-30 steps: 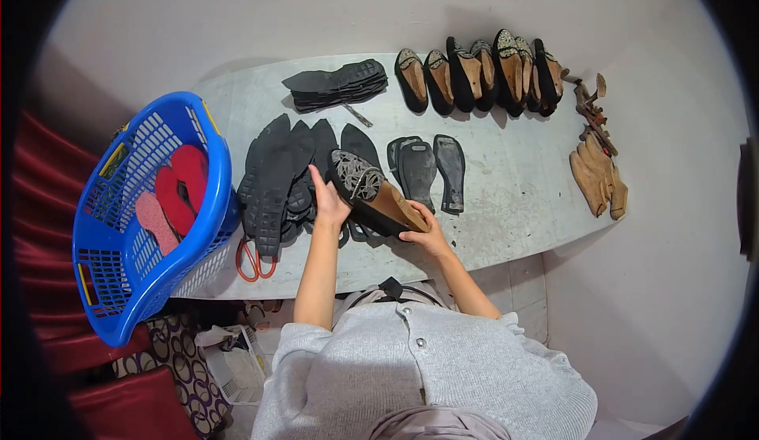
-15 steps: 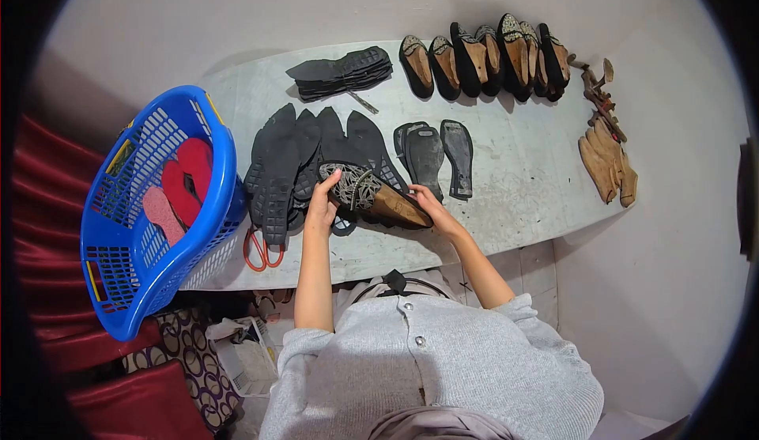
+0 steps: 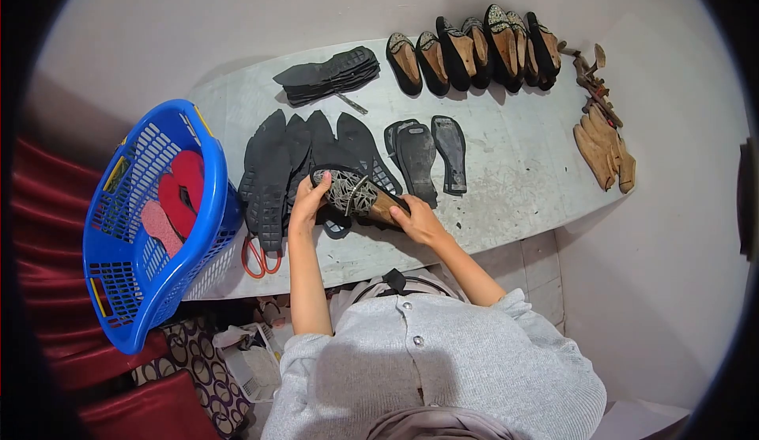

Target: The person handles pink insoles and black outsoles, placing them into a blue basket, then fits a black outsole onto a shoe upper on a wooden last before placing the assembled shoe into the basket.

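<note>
A black shoe [image 3: 349, 192] with a silver-patterned upper and a wooden last inside is held above the near side of the table. My left hand [image 3: 307, 201] grips its toe end, thumb on the patterned upper. At the heel end, my right hand [image 3: 419, 220] is closed on the shoe, with the thumb over the wooden last. Just behind the shoe lie several black soles [image 3: 265, 167] with grooved patterns, partly covered by it. To their right are a few smooth black soles [image 3: 417, 155]. Red-handled scissors [image 3: 259, 259] poke out from under the grooved soles.
A blue basket [image 3: 210, 226] with red and pink sole-shaped pieces [image 3: 180, 195] stands at the left. Along the back are a stack of black soles [image 3: 328, 75] and a row of shoes on lasts [image 3: 502, 52]. Wooden lasts [image 3: 602, 151] and metal tools [image 3: 593, 84] lie at the right.
My right hand has shifted left along the shoe's heel end, and its thumb now lies on top. The shoe has moved slightly left. The whole view has shifted a little.
</note>
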Demonstrator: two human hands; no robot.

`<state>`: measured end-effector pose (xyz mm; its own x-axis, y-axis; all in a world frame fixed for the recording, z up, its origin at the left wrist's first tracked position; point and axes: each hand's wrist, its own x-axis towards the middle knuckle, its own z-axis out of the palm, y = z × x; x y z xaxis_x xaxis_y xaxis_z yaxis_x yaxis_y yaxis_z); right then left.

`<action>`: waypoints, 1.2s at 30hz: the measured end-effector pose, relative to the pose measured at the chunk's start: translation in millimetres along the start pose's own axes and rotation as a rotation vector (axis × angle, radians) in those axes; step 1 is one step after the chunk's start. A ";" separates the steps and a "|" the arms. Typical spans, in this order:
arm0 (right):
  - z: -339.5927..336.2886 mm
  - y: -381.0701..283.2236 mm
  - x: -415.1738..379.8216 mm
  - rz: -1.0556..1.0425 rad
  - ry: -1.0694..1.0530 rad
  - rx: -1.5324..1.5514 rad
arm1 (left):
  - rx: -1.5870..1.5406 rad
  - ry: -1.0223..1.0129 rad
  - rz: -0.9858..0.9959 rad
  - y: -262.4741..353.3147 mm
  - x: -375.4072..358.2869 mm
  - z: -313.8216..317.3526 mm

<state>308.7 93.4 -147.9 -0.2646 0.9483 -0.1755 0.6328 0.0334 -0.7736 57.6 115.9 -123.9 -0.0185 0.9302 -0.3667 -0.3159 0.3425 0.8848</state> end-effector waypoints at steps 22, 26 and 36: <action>-2.3 -15.0 -14.4 0.026 0.055 -0.099 | -0.275 0.011 0.051 -5.3 -17.2 -2.1; 2.0 -13.7 -18.6 -0.007 0.121 -0.161 | -0.172 0.008 0.116 -14.5 -11.1 -4.6; -3.6 -2.2 -14.4 -0.026 0.068 -0.202 | -0.033 -0.069 0.125 2.8 -13.2 -5.2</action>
<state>313.8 80.8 -141.5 -0.2374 0.9651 -0.1107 0.7611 0.1140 -0.6386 52.1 103.9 -118.1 0.0051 0.9726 -0.2323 -0.3464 0.2196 0.9120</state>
